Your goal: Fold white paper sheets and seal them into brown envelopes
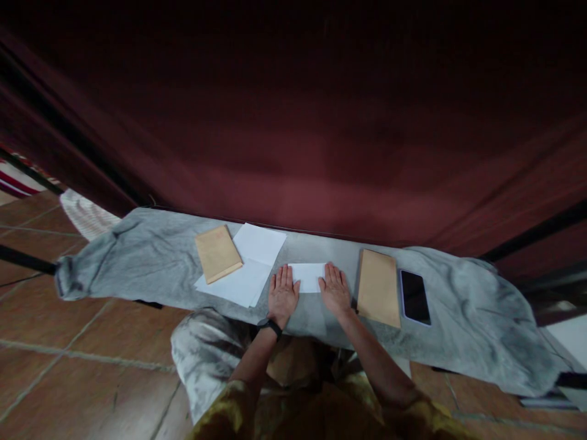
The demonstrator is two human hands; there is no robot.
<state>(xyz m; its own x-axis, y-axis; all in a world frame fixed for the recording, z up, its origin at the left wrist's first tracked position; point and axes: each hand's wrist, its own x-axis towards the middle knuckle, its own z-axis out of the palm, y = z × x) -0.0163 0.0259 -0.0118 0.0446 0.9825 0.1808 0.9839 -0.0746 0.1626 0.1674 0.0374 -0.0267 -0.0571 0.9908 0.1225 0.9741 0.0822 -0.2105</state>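
Note:
A small white folded sheet of paper (pixel 308 277) lies flat on the grey cloth in front of me. My left hand (pixel 283 294) rests palm down on its left end, fingers stretched out, with a dark watch (pixel 270 327) at the wrist. On the right end lies my right hand (pixel 335 289), also flat with its fingers extended. Neither hand grips the paper; its two ends are partly hidden under them. Left of my left hand are loose white sheets (pixel 259 244), overlapped by a brown envelope (pixel 217 252). Beside my right hand is another brown envelope (pixel 378 287).
A phone (pixel 415 296) with a dark screen lies right of the right-hand envelope. Grey cloth (pixel 151 256) covers the long narrow surface and is wrinkled at both ends. A dark red panel (pixel 293 153) rises along the far edge. Brown floor tiles (pixel 92 360) show below.

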